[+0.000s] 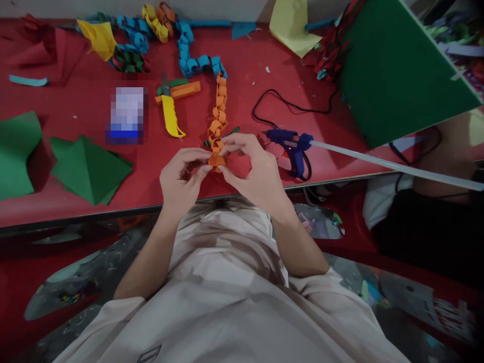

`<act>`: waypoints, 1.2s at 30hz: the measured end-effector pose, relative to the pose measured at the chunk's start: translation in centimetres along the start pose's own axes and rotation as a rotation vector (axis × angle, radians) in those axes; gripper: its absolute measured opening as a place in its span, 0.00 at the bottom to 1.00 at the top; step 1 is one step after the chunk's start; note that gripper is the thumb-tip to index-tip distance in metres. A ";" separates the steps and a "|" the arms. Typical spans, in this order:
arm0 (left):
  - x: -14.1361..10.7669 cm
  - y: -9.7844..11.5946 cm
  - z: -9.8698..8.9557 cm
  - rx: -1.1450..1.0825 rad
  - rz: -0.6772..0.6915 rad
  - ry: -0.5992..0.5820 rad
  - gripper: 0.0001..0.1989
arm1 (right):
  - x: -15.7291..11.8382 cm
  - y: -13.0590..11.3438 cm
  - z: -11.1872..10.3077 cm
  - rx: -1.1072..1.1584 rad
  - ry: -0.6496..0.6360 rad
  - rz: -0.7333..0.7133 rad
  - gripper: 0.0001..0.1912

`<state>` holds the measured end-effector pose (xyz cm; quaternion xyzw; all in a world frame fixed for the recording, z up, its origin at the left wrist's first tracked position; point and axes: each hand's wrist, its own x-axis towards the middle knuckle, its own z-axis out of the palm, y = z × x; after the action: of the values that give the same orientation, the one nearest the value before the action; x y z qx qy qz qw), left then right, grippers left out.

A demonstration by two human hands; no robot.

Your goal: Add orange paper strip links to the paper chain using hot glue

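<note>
An orange paper chain (220, 103) runs down the red table and joins a blue paper chain (202, 63) at its far end. At its near end, by the table's front edge, my left hand (182, 179) pinches the left side of an orange paper link (217, 161). The fingers and thumb of my right hand (255, 169) close on the right side of that same link. A blue glue gun (290, 146) with a long clear glue stick lies just right of my right hand. Beyond my left hand lies a yellow-handled cutter (171, 116) against folded orange strips (185, 91).
Green paper (88, 169) lies at the left, near a blurred white and blue item (127, 112). A large green board (401, 70) stands at the right, beside a person's arm (449, 156). A black cord (298, 107) curls behind the glue gun. Yellow paper (293, 27) lies at the back.
</note>
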<state>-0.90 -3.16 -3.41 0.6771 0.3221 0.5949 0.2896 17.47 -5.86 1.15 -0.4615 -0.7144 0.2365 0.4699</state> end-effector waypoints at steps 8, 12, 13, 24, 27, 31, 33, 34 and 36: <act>0.0 0.2 -0.3 0.163 0.041 -0.045 0.05 | 0.1 0.1 -0.1 -0.004 -0.026 -0.024 0.22; -0.1 0.3 -0.3 0.181 0.040 -0.054 0.05 | 0.0 0.3 -0.2 0.030 -0.052 -0.015 0.21; -0.1 0.3 -0.3 0.178 0.039 -0.058 0.05 | 0.0 0.4 -0.2 0.041 -0.060 -0.012 0.21; 0.8 0.4 -0.2 -0.222 -0.336 -0.155 0.18 | 0.0 1.2 -0.4 0.139 -0.118 -0.019 0.16; 1.0 0.4 -0.3 -0.260 -0.384 -0.172 0.21 | 0.1 1.1 -0.5 0.149 -0.126 -0.055 0.14; 0.7 0.1 -0.1 -0.277 -0.437 -0.074 0.20 | -0.4 0.6 -0.1 0.063 0.049 -0.030 0.10; 0.4 0.0 0.1 -0.281 -0.451 -0.042 0.20 | -0.8 0.4 0.6 0.017 0.163 0.018 0.06; 0.2 0.0 0.3 -0.281 -0.450 -0.036 0.19 | -1.0 0.3 1.0 0.011 0.193 0.036 0.06; 0.0 0.2 0.6 -0.277 -0.435 -0.027 0.19 | -1.4 0.4 1.8 0.032 0.215 0.048 0.06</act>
<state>-0.33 -3.25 -3.35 0.5537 0.3717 0.5481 0.5048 16.20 -6.69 -0.58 -0.4936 -0.6448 0.2083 0.5452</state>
